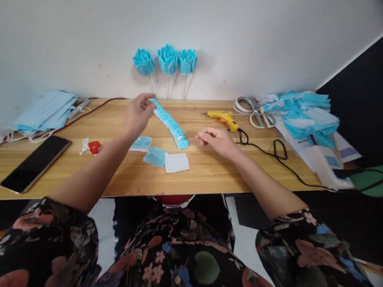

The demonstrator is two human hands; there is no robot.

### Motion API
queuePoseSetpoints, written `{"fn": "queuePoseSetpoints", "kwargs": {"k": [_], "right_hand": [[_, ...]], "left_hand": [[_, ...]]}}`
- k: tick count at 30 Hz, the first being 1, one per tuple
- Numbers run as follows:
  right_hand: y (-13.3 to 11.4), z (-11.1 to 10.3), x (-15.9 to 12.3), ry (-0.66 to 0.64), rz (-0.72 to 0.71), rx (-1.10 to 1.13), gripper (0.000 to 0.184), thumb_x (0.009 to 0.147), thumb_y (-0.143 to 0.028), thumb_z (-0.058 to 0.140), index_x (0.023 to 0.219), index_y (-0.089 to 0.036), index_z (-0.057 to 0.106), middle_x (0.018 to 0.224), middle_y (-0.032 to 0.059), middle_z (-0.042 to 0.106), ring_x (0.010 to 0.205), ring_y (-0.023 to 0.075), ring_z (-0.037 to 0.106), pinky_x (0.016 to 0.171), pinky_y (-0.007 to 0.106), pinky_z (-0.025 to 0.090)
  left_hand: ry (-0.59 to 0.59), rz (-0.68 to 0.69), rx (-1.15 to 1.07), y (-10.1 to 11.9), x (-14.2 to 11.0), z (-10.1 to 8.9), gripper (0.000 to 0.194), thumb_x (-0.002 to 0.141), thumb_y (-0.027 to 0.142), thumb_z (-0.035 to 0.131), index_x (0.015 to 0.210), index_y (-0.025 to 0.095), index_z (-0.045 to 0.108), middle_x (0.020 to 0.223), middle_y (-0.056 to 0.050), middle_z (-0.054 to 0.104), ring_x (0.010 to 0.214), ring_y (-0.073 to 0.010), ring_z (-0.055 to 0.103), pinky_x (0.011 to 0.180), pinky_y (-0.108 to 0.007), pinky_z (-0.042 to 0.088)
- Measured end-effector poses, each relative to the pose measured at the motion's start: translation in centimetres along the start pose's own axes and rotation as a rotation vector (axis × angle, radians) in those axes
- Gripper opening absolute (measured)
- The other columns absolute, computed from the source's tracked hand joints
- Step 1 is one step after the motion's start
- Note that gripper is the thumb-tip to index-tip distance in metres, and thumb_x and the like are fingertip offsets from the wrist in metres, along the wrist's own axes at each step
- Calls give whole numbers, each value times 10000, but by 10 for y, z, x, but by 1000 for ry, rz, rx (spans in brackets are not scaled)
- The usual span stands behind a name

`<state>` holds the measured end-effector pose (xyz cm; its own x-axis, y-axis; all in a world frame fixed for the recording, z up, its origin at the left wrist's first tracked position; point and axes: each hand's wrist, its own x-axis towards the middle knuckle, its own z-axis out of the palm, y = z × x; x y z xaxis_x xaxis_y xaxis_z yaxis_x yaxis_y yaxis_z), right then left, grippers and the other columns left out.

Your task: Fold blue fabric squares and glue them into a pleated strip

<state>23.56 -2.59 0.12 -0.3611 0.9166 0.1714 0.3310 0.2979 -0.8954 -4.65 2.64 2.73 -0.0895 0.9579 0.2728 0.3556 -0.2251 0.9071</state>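
Note:
A blue strip with zigzag edges (169,123) runs slantwise over the table. My left hand (138,114) pinches its far end between thumb and fingers. The near end of the strip lies close to my right hand (217,140), whose fingertips are pressed together; a faint thin line shows between them and the strip, too fine to name. Below the strip lie a light blue square (155,156) and a white square (176,163). Another pale blue piece (141,143) is partly hidden by my left forearm.
Three blue fabric flowers (167,59) on thin sticks lean at the wall. A yellow glue gun (222,117), scissors (262,119), tape roll (244,104) and blue scraps (307,112) are right. Face masks (46,109), a phone (35,164) and a red-and-white wrapper (94,147) are left.

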Motion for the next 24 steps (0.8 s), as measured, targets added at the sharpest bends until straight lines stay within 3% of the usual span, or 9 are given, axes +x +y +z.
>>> {"fn": "queuePoseSetpoints", "kwargs": {"k": [6, 9, 17, 20, 24], "right_hand": [[-7, 10, 2, 15, -29, -105, 511, 962, -571, 477, 658, -191, 631, 554, -5, 613, 561, 129, 560, 633, 280, 425], [-11, 13, 17, 58, -58, -78, 560, 954, -627, 460, 636, -193, 613, 539, -6, 589, 532, 124, 536, 605, 277, 412], [-18, 26, 59, 120, -105, -8, 570, 922, -686, 486, 669, -195, 624, 564, -8, 582, 553, 123, 538, 606, 270, 411], [-9, 28, 63, 194, -99, -8, 570, 927, -686, 479, 671, -196, 618, 567, -8, 578, 554, 123, 535, 607, 270, 407], [4, 27, 59, 181, -115, -86, 580, 929, -680, 481, 636, -197, 611, 532, -11, 542, 528, 125, 499, 589, 281, 383]], "left_hand": [[-283, -72, -17, 9, -29, 18, 291, 802, 198, 566, 1066, 157, 682, 721, 2, 666, 596, -109, 550, 616, -236, 437], [-345, -90, -7, 10, -31, 23, 257, 832, 226, 558, 1039, 158, 695, 719, 2, 668, 591, -106, 547, 624, -242, 438], [-280, -105, -113, 2, -27, 27, 186, 841, 328, 614, 832, 161, 696, 642, 8, 612, 581, -108, 512, 591, -242, 409], [-219, -92, -146, -12, -29, 25, 212, 805, 371, 660, 815, 162, 694, 619, 19, 573, 570, -106, 475, 566, -245, 361], [-158, -71, -151, -25, -29, 21, 233, 783, 393, 678, 758, 162, 681, 600, 26, 524, 552, -96, 412, 545, -248, 295]]}}
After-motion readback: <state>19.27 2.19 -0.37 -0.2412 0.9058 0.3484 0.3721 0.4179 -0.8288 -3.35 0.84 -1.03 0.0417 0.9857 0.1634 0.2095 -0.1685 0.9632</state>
